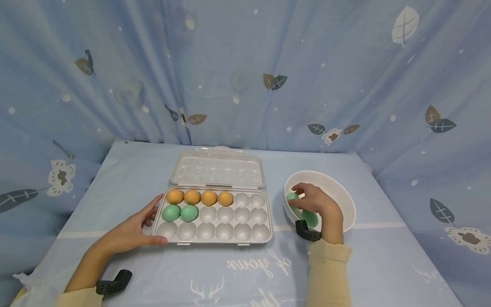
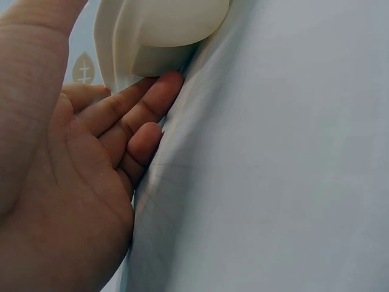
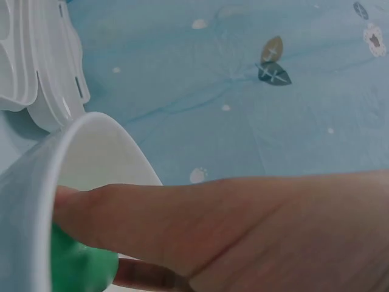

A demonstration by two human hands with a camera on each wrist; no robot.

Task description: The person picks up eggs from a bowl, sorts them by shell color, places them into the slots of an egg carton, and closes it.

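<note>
A clear plastic egg box lies with its lid folded back. Several orange balls fill part of its back row; two green balls sit at the left of the middle row. My left hand spans the box's left end, thumb at the front corner; its fingers touch the box's side in the left wrist view. Inside a white bowl, my right hand holds a green ball between thumb and fingers. Another green ball lies below the hand, partly covered.
A light blue patterned cloth covers the table. Behind and at the sides hangs a blue curtain with leaf prints. The bowl stands to the right of the box with a gap between them.
</note>
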